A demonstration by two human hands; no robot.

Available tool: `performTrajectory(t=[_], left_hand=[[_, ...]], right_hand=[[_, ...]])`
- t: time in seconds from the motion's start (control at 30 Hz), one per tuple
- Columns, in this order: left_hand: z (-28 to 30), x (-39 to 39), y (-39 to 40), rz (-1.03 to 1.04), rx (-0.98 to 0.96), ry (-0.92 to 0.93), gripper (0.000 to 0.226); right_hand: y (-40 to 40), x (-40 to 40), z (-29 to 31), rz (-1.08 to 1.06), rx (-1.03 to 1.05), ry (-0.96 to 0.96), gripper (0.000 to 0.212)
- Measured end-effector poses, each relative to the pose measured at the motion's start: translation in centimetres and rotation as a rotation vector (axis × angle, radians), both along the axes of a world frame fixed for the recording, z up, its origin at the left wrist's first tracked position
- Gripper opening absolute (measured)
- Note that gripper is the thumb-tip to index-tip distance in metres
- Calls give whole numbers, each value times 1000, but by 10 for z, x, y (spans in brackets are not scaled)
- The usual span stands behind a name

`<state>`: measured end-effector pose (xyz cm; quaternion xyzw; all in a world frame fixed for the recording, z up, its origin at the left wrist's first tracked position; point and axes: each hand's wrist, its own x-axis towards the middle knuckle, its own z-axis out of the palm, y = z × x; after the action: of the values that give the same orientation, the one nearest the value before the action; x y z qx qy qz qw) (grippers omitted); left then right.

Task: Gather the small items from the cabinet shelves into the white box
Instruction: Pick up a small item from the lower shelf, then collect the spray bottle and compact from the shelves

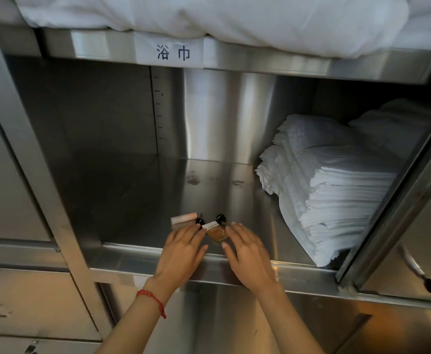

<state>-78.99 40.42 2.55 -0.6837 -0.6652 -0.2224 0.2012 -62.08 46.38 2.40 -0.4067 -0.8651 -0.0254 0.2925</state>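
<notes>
- L hand (181, 254): red bracelet (153, 298) on wrist, reaching over shelf lip (138, 264), fingers loosely spread, tips touching the pale tube (183, 218) w/ black cap; not closed on anything.
- R hand (247, 254): fingers spread, thumb and forefinger either side of amber bottle (215, 233); full grip – can't tell.
- Amber bottle lies btwn both hands, near front edge of steel shelf; black cap (220, 218) just behind it, by R fingertips.
- Farther back, right: stack of folded white cloths (337, 190).
- Above: label (172, 52) on upper shelf edge, white linen (209, 14) on top.
</notes>
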Motion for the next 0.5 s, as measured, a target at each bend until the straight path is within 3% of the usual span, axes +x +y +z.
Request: performTrajectory(t=[0.5], left_hand=[[19,58,-2,-116,0,-14,48]], right_hand=[[-21,54,17,-147,72,27,47]])
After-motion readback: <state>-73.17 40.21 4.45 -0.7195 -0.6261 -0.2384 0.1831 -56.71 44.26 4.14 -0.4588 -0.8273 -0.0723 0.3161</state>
